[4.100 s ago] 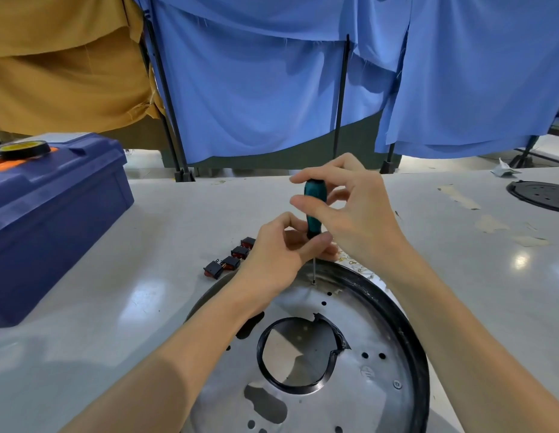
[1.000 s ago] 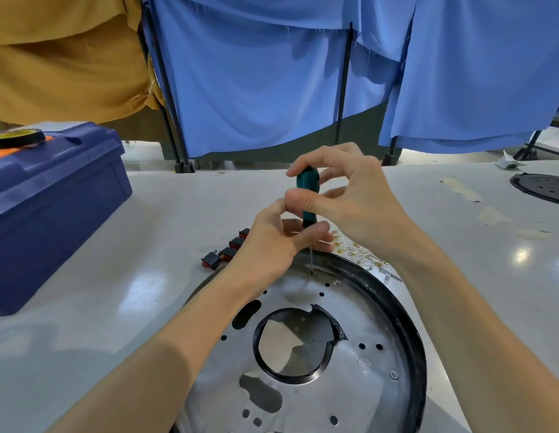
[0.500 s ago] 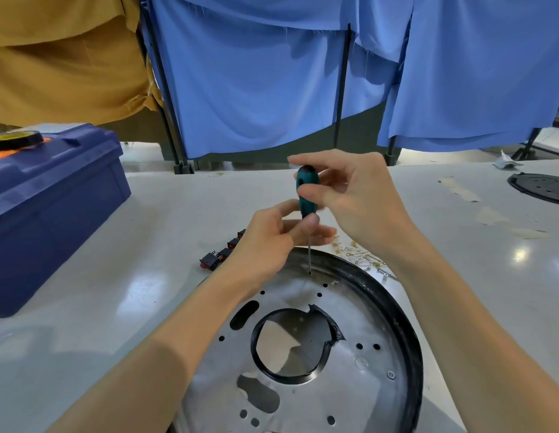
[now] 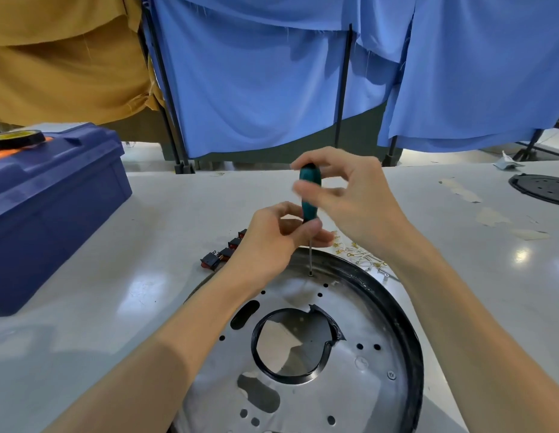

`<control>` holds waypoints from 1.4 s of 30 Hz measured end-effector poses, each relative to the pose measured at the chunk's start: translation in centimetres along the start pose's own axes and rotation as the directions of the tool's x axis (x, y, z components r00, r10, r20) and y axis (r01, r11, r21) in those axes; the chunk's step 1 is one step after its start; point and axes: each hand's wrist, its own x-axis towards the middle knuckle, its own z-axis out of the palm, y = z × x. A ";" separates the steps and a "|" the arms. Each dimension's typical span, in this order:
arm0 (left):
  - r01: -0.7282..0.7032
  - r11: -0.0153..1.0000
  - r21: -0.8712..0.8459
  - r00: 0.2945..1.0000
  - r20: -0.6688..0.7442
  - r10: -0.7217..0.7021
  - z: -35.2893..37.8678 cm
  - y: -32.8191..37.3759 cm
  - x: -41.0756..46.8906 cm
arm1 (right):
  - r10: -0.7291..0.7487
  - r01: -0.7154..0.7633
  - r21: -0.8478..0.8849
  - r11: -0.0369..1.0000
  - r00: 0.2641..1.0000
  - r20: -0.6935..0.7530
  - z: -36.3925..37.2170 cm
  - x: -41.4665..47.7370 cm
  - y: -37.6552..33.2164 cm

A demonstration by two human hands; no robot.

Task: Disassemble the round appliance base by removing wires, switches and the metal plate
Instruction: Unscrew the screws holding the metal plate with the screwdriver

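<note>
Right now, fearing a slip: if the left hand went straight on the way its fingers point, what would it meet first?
The left hand pinches the screwdriver; past that, probably the right hand near its wrist, though depth is unclear. The loose terminals lie lower, on the table.

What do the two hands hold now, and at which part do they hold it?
Both hold the green screwdriver. The right hand pinches the top of its handle; the left hand pinches the handle's lower end, just above the thin shaft.
</note>
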 end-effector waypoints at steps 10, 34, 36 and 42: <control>0.009 1.000 -0.010 1.000 0.019 -0.009 0.0 0.1 -0.1 | -0.015 0.015 -0.001 1.000 1.000 0.012 0.0 0.0 0.0; 0.013 1.000 -0.024 0.998 0.061 -0.011 -0.1 0.5 -0.4 | -0.028 0.027 -0.036 0.999 0.999 -0.032 -0.1 0.1 -0.1; 0.016 1.000 -0.012 0.996 0.086 -0.015 -0.2 0.5 -0.4 | -0.003 0.004 0.035 0.999 1.000 -0.006 -0.6 0.1 -0.1; 0.029 0.999 -0.033 0.999 0.038 -0.028 0.1 0.5 -0.4 | -0.017 0.017 0.002 1.000 0.999 -0.042 0.0 0.0 -0.2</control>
